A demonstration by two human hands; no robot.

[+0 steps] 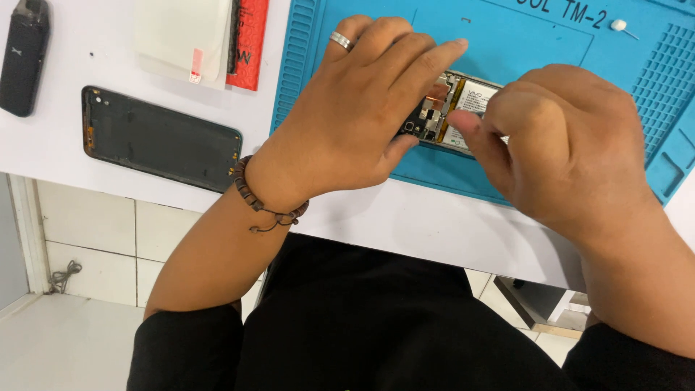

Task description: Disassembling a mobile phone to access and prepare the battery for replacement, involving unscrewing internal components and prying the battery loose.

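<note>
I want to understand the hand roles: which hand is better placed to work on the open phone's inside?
Probably right: the right hand has its fingertips pinched at the opened phone, while the left hand lies flat over it, steadying.

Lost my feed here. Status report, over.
Left hand flat on opened phone, right hand pinching at its battery side. Phone on blue mat. Nothing in the way.
</note>
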